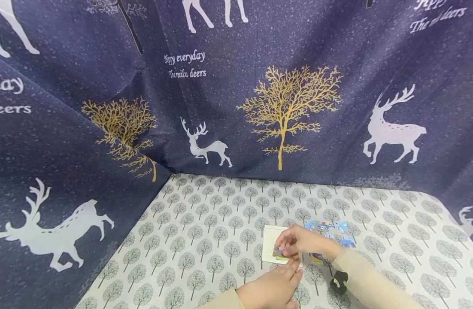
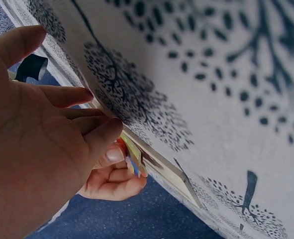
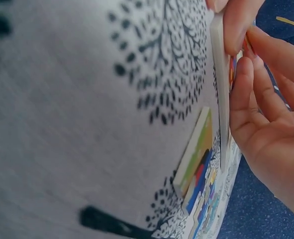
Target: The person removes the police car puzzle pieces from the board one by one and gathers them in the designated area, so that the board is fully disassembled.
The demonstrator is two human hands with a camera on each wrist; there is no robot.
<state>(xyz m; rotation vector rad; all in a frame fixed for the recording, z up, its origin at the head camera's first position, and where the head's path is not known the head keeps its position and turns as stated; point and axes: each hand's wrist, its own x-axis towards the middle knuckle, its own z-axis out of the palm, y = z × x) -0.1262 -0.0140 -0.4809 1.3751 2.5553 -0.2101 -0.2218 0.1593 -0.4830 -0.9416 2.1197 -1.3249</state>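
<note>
A cream puzzle tray (image 1: 269, 242) lies on the tablecloth in the head view. My right hand (image 1: 307, 240) is over its right side, pinching a small colourful puzzle piece (image 3: 248, 46) between thumb and finger. Green and blue picture pieces (image 1: 280, 254) show in the tray's lower part, partly hidden by the right fingers. My left hand (image 1: 273, 286) lies at the tray's near edge with its fingers extended, the fingertips at the rim. From the left wrist, the tray's thin edge (image 2: 172, 175) runs away beyond both hands.
Several loose puzzle pieces (image 1: 344, 234), mostly blue, lie right of the tray, partly behind the right forearm. A green-edged piece (image 3: 192, 158) lies beside the tray in the right wrist view. A dark blue printed curtain (image 1: 228, 103) hangs behind the tree-patterned tablecloth (image 1: 205, 240).
</note>
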